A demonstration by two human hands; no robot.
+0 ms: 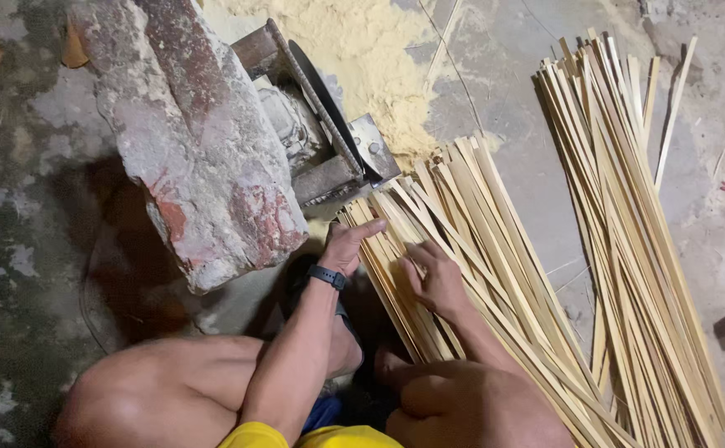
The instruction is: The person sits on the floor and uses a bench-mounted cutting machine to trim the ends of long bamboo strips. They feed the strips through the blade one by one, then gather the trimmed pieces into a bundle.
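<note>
while the person crouches on the floor point(495, 58), the left hand point(347, 245) lies flat on the near bundle of bamboo strips point(454, 241), fingers stretched out, gripping nothing. the right hand point(437, 278) presses on the same bundle, fingers curled loosely over the strips, just beside the cutting machine point(321, 124) under its stone slab point(205, 141). a second pile of strips point(628, 207) lies well apart on the right.
</note>
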